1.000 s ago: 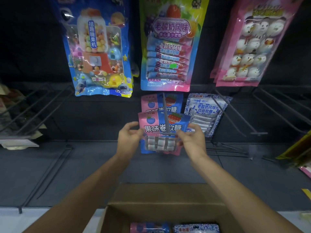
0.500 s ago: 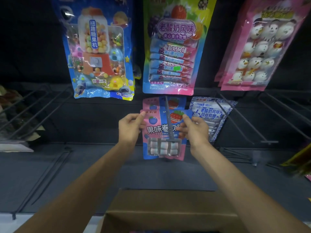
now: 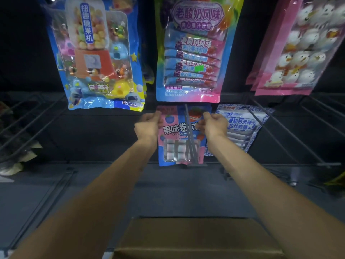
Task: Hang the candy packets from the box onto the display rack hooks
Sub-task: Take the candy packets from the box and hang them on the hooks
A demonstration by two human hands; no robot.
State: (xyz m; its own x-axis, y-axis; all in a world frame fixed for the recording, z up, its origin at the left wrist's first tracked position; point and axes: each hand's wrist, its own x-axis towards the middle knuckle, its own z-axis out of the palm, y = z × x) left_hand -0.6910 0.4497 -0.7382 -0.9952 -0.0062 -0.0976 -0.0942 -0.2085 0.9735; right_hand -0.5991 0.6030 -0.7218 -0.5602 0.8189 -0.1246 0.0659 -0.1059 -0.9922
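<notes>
Overhead, the dark display rack [image 3: 291, 131] carries three big hanging bags: a blue gumball-machine bag [image 3: 100, 58], a yoghurt-chew bag [image 3: 192, 53] and a pink snowman bag [image 3: 298, 49]. Low in view sits the cardboard box [image 3: 196, 238]. On the lower row, a blue-and-white packet [image 3: 242, 126] hangs just beside the pink-and-blue candy packet [image 3: 177, 131], which sits upright along a wire hook [image 3: 190, 139]. The left hand [image 3: 147, 126] pinches its upper left edge and the right hand [image 3: 214, 126] its upper right edge, fingers curled. Whether its hole is on the hook I cannot tell.
</notes>
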